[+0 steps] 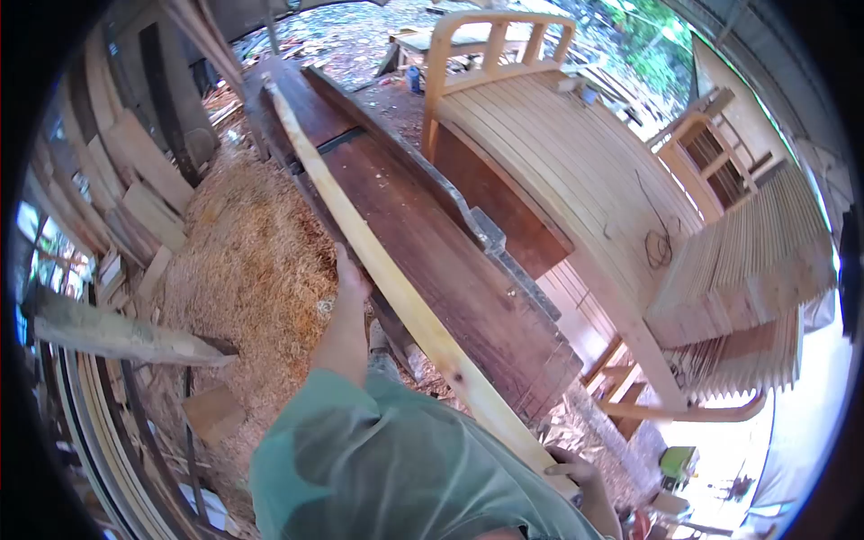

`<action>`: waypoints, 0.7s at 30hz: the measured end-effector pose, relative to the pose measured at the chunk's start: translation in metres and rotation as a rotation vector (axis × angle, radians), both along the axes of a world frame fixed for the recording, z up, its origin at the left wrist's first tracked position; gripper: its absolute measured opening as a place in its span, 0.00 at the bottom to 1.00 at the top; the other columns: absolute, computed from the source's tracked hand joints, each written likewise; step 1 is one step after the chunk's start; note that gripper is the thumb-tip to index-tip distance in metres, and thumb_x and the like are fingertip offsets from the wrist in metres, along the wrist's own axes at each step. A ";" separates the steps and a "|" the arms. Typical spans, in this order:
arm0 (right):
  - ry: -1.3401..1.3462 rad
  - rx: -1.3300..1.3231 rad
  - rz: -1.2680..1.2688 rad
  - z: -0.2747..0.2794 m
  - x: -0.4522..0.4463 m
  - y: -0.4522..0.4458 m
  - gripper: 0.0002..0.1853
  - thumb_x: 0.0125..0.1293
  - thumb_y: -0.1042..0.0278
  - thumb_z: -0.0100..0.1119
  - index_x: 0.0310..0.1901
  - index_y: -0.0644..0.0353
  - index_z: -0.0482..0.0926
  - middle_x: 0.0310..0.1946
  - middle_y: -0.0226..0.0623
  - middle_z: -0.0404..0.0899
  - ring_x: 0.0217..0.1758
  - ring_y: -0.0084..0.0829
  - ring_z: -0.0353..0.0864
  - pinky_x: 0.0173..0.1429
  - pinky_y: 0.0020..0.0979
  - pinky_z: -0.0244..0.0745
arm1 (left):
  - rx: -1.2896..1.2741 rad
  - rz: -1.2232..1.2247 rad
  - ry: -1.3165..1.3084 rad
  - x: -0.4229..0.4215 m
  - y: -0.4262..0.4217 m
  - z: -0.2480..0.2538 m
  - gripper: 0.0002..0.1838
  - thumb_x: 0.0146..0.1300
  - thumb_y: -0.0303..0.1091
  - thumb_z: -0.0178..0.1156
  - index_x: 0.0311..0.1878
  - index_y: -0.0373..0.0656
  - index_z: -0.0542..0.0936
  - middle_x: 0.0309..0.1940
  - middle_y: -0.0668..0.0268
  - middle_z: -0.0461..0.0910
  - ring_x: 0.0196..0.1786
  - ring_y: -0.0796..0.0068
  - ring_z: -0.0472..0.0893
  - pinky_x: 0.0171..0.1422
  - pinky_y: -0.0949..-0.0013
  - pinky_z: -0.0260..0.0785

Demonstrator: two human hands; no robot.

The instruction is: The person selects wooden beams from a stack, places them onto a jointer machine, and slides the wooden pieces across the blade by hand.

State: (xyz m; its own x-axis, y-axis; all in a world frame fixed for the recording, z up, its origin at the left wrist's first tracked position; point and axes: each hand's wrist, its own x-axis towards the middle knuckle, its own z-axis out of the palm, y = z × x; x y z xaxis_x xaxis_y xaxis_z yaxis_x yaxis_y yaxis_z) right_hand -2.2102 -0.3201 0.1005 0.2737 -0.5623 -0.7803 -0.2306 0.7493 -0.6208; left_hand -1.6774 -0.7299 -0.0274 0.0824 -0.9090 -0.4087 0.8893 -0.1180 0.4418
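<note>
A long pale wooden board (387, 270) with a dark knot near its lower end slants across the view. It lies along the near edge of a long reddish-brown machine bed (405, 220), which has a dark cross slot and looks like a jointer. At the board's left edge, about midway along, my left hand (351, 277) holds it, with some fingers hidden by the wood. Around the lower right end, by my green shirt, my right hand (576, 470) is closed on the board, its fingers over the top face.
A dark fence rail (409, 162) runs along the bed. Beyond it stands a slatted wooden bed frame (540, 117) carrying stacked boards (747, 261) and a thin cable (659, 247). Wood shavings (247, 261) cover the floor at left. Planks (148, 153) lean behind; a post (126, 335) juts in.
</note>
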 end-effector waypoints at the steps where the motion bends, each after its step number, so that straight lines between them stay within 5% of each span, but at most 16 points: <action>1: -0.004 0.003 -0.028 0.002 -0.014 0.009 0.41 0.54 0.51 0.73 0.67 0.65 0.73 0.58 0.38 0.79 0.61 0.31 0.75 0.68 0.34 0.67 | -0.102 -0.006 -0.008 -0.005 -0.007 0.005 0.44 0.73 0.74 0.35 0.74 0.45 0.66 0.67 0.54 0.73 0.69 0.52 0.72 0.74 0.49 0.67; 4: 0.241 0.261 -0.090 -0.005 -0.030 -0.007 0.49 0.55 0.39 0.73 0.70 0.67 0.70 0.62 0.47 0.77 0.69 0.38 0.72 0.74 0.37 0.63 | -0.146 -0.031 0.021 -0.048 0.015 -0.041 0.40 0.75 0.70 0.38 0.74 0.45 0.65 0.69 0.56 0.72 0.70 0.53 0.71 0.74 0.48 0.67; 6: 0.556 0.050 0.329 -0.036 -0.013 -0.073 0.49 0.57 0.32 0.70 0.68 0.69 0.72 0.61 0.50 0.78 0.68 0.41 0.74 0.72 0.40 0.67 | -0.114 -0.066 0.220 -0.086 0.041 -0.047 0.32 0.75 0.58 0.43 0.72 0.45 0.68 0.68 0.57 0.73 0.68 0.52 0.72 0.74 0.47 0.66; 8: 0.570 -0.666 0.211 0.038 0.125 -0.186 0.54 0.52 0.29 0.72 0.67 0.71 0.71 0.62 0.59 0.77 0.66 0.51 0.77 0.68 0.47 0.72 | 0.048 -0.309 0.292 -0.117 0.081 -0.023 0.34 0.75 0.61 0.41 0.71 0.44 0.69 0.65 0.58 0.75 0.67 0.52 0.74 0.74 0.49 0.66; 10: 0.540 -0.865 0.357 0.047 0.222 -0.280 0.59 0.51 0.28 0.70 0.70 0.74 0.64 0.66 0.65 0.71 0.68 0.59 0.73 0.70 0.48 0.69 | 0.340 -0.461 0.412 -0.135 0.107 -0.018 0.30 0.75 0.55 0.47 0.70 0.44 0.70 0.62 0.60 0.77 0.66 0.56 0.75 0.72 0.51 0.68; 12: 0.590 -0.964 0.417 -0.027 0.293 -0.358 0.64 0.47 0.27 0.71 0.72 0.75 0.60 0.65 0.68 0.70 0.69 0.58 0.72 0.72 0.50 0.68 | 0.433 -0.597 0.456 -0.139 0.123 -0.018 0.27 0.75 0.51 0.49 0.68 0.44 0.71 0.60 0.60 0.77 0.64 0.58 0.76 0.70 0.53 0.70; 18: 0.501 -0.343 0.446 -0.050 0.352 -0.445 0.64 0.37 0.45 0.80 0.72 0.78 0.59 0.64 0.69 0.72 0.68 0.55 0.75 0.73 0.42 0.70 | 0.139 -0.922 0.274 -0.121 0.150 -0.041 0.19 0.73 0.40 0.54 0.62 0.44 0.75 0.56 0.61 0.78 0.58 0.65 0.78 0.63 0.59 0.74; 21: 0.420 -0.385 0.359 -0.080 0.329 -0.421 0.62 0.38 0.48 0.81 0.71 0.76 0.60 0.67 0.68 0.69 0.73 0.52 0.69 0.75 0.43 0.64 | 0.092 -0.964 0.312 -0.065 0.084 -0.091 0.19 0.73 0.37 0.56 0.64 0.43 0.75 0.55 0.64 0.80 0.54 0.71 0.80 0.59 0.65 0.75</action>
